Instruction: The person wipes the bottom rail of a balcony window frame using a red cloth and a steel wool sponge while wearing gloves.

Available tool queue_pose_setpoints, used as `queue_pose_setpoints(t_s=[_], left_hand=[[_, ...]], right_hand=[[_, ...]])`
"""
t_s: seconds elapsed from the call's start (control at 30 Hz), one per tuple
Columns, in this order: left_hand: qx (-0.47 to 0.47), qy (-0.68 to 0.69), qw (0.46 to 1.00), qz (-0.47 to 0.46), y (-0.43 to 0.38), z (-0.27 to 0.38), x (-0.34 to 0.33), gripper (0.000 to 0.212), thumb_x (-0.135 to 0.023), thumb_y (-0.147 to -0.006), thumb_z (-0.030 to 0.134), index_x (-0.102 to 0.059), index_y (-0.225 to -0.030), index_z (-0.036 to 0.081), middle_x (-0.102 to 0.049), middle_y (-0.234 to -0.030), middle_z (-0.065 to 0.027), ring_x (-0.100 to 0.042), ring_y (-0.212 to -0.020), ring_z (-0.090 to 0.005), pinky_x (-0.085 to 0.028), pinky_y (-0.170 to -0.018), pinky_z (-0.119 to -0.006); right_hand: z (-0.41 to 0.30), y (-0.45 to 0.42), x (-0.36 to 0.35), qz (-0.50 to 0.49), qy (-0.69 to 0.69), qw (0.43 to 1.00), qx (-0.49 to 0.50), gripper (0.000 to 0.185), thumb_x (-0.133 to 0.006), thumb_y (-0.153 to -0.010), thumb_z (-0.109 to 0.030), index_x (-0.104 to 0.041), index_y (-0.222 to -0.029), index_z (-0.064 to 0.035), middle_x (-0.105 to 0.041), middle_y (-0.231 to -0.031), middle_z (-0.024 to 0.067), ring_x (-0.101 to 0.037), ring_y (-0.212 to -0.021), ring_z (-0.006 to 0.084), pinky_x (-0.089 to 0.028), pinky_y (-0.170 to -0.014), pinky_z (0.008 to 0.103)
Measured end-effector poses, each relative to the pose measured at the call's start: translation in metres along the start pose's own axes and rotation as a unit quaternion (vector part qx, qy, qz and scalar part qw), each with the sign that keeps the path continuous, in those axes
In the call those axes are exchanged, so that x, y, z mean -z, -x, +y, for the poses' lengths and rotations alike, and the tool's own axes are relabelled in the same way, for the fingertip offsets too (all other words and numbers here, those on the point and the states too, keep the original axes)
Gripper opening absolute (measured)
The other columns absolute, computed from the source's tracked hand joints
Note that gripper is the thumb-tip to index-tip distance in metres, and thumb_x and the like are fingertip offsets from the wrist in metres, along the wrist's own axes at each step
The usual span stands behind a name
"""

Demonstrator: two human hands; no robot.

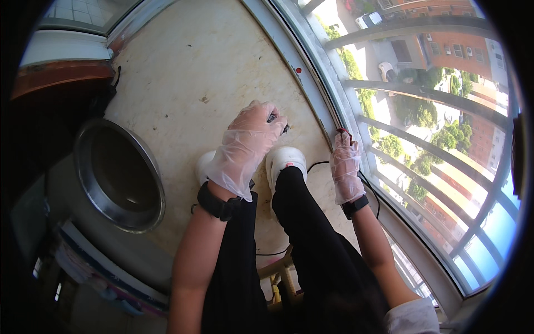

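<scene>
My left hand (252, 127), in a clear plastic glove, hovers over or rests near the floor ahead of my shoes; which of these I cannot tell. Its fingers are curled around a dark, crumpled wad (272, 118), perhaps steel wool, mostly hidden by the glove. Also gloved, my right hand (346, 169) is at the lower track of the window frame (308, 79). A small red object (344, 131) shows at its fingertips, and the rest of that object is covered. A red dot (298, 70) marks the frame farther up.
A metal basin (158, 200) holding murky liquid stands at the left. The stained floor (167, 83) bears small dark bits. A black cable (371, 183) runs by my right wrist. White shoes (288, 158) are below, and a stool (285, 279) is under me. Window bars (434, 98) line the right.
</scene>
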State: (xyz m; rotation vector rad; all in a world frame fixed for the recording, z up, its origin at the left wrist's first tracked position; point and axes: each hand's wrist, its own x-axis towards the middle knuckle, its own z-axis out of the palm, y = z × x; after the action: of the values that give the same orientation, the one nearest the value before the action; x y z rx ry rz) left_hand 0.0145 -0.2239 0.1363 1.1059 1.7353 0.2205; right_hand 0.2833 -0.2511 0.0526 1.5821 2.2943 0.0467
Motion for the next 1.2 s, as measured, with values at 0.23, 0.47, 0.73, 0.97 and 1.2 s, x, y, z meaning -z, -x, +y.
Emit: queue_pose_setpoints(t_s=[0.23, 0.47, 0.73, 0.97, 1.2], left_hand=[[0.014, 0.301, 0.953, 0.008, -0.028, -0.011, -0.004, 0.027, -0.054, -0.079, 0.027, -0.056, -0.086, 0.001, -0.056, -0.076, -0.0021, -0.051, -0.070, -0.0076, -0.041, -0.065, -0.022], [0.006, 0.328, 0.944, 0.017, -0.020, -0.003, -0.012, 0.024, -0.054, -0.079, 0.026, -0.056, -0.085, 0.003, -0.055, -0.074, 0.0006, -0.048, -0.069, -0.0053, -0.039, -0.065, -0.019], [0.021, 0.340, 0.940, 0.008, -0.009, -0.018, -0.012, 0.024, -0.053, -0.080, 0.026, -0.056, -0.085, 0.003, -0.055, -0.074, 0.0010, -0.049, -0.070, -0.0053, -0.039, -0.066, -0.019], [0.023, 0.344, 0.939, 0.016, -0.008, -0.018, -0.010, 0.023, -0.052, -0.080, 0.025, -0.057, -0.087, 0.003, -0.056, -0.076, 0.0005, -0.050, -0.070, -0.0051, -0.039, -0.066, -0.019], [0.031, 0.409, 0.912, 0.032, -0.008, -0.029, -0.008, 0.021, -0.053, -0.081, 0.023, -0.057, -0.088, 0.004, -0.056, -0.076, 0.0008, -0.051, -0.067, -0.0051, -0.040, -0.064, -0.018]], right_hand=[[0.013, 0.024, 0.027, -0.084, -0.148, 0.985, 0.035, 0.041, -0.049, -0.066, -0.002, -0.049, -0.106, -0.0059, -0.045, -0.105, 0.0100, -0.045, -0.086, 0.0321, -0.041, -0.074, 0.0394], [0.026, 0.057, 0.065, -0.114, -0.195, 0.973, 0.054, 0.042, -0.051, -0.062, -0.001, -0.052, -0.103, -0.0083, -0.048, -0.103, 0.0074, -0.046, -0.087, 0.0296, -0.041, -0.074, 0.0383], [0.003, 0.041, 0.108, 0.016, -0.410, 0.912, -0.009, 0.037, -0.056, -0.064, 0.004, -0.053, -0.099, -0.0078, -0.053, -0.099, 0.0120, -0.050, -0.092, 0.0292, -0.041, -0.080, 0.0350], [-0.058, -0.073, 0.074, -0.009, -0.722, 0.689, -0.064, 0.034, -0.055, -0.068, 0.000, -0.053, -0.101, -0.0057, -0.049, -0.105, 0.0105, -0.048, -0.097, 0.0221, -0.038, -0.084, 0.0293], [-0.043, -0.101, 0.067, 0.057, -0.565, 0.823, 0.014, 0.053, -0.057, -0.071, -0.002, -0.038, -0.120, -0.0090, -0.038, -0.120, 0.0142, -0.039, -0.111, 0.0268, -0.035, -0.089, 0.0310]])
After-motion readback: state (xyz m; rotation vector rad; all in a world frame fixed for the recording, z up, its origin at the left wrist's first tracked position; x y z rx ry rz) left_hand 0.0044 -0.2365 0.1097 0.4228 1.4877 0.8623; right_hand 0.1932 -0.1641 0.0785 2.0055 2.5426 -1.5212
